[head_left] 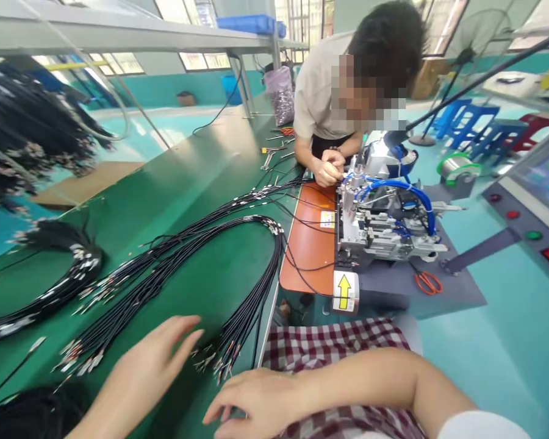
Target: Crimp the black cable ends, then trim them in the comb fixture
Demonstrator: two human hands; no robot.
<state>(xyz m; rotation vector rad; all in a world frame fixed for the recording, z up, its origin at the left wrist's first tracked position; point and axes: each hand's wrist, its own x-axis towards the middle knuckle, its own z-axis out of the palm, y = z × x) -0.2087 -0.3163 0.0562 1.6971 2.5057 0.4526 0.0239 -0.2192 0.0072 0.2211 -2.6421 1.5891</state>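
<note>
My left hand (pixel 153 360) lies flat on the green bench (pixel 187 183), fingers stretched out toward the stripped ends of a black wire bundle (pixel 238 317); it holds nothing. My right hand (pixel 251 402) rests palm down at the bench edge just below those wire ends, fingers spread, nothing in it. Two more long bundles of black wires (pixel 165 256) loop across the bench ahead of my hands.
A person (pixel 348 79) bends over a small machine (pixel 379 213) with blue hoses on an orange mat (pixel 308 244), both hands at it. Orange scissors (pixel 427 281) lie beside it. A control panel (pixel 531 207) stands right. Wire bundles (pixel 27 128) hang at left.
</note>
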